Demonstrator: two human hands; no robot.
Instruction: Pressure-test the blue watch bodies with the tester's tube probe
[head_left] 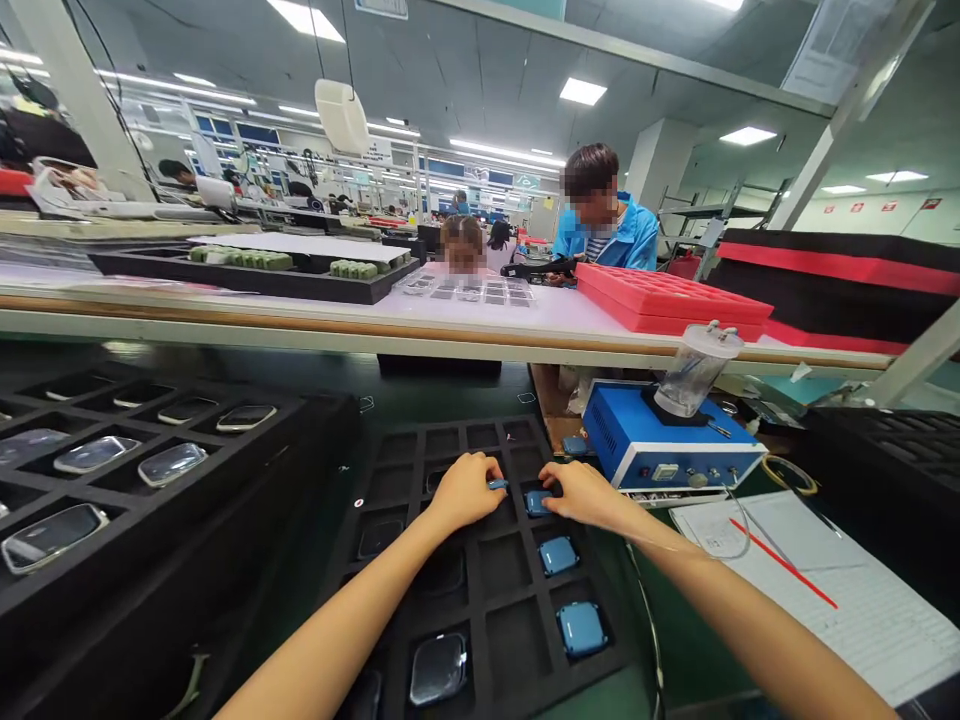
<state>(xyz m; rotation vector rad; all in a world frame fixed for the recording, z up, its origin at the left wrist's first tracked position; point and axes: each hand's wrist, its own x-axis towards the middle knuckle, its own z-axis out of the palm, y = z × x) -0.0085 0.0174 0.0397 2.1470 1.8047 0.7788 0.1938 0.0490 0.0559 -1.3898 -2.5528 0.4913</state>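
Note:
A black foam tray with square compartments lies in front of me. Between the fingers of my left hand is a small blue piece, held over the tray's middle columns. My right hand has its fingertips on a blue square case in the right column; whether it grips the case is hard to tell. Nearer me in that column sit two more blue cases, one in the middle and one at the front. A dark glassy watch-shaped piece fills a compartment at the front left.
At left, another black foam tray holds several glassy pieces. A blue machine bearing a clear cylinder stands at right, beyond papers with a red pen. A raised shelf crosses ahead, and a person in blue is behind it.

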